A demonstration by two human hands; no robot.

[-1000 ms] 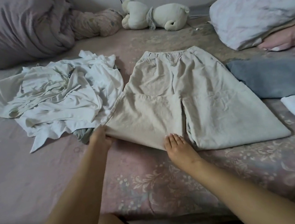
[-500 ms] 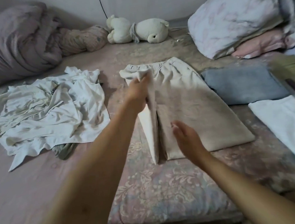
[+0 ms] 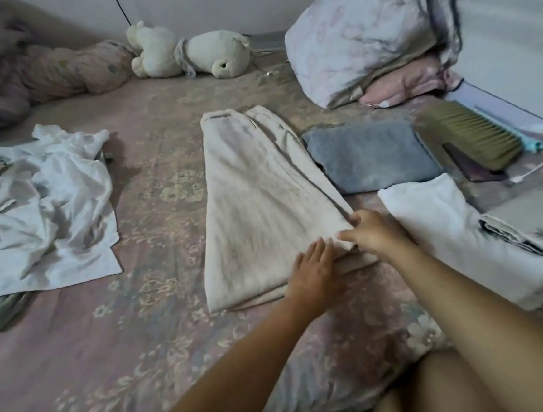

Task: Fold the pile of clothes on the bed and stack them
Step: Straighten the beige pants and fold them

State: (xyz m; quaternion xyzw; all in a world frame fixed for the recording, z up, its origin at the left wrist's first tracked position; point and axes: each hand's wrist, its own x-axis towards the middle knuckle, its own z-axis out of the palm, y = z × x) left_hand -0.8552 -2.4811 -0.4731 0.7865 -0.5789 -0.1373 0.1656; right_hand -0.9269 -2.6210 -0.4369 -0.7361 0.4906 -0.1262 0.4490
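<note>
Beige trousers point(image 3: 257, 207): folded lengthwise, one leg over the other, flat on mid-bed point(image 3: 174, 311), waistband at the far end, hems nearest.
Left hand point(image 3: 314, 272): flat on the hem end near the right-hand corner, fingers straight and slightly spread, pressing the cloth.
Right hand point(image 3: 371, 232): just beside the left, at the trousers' right edge, fingers curled on the fabric edge, pinching it.
Unfolded pile of white clothes point(image 3: 39, 204): crumpled, far left of bed, well apart from the trousers.
Folded grey garment point(image 3: 370, 155): right of the trousers, touching their edge.
Folded white garment point(image 3: 454, 237): nearer, just right of the hands.
Stack of folded pieces point(image 3: 531, 227): at right border, against the white one.
Hand brush point(image 3: 472, 138), plush bear point(image 3: 186, 53), pillows point(image 3: 360, 33): far side and right.
</note>
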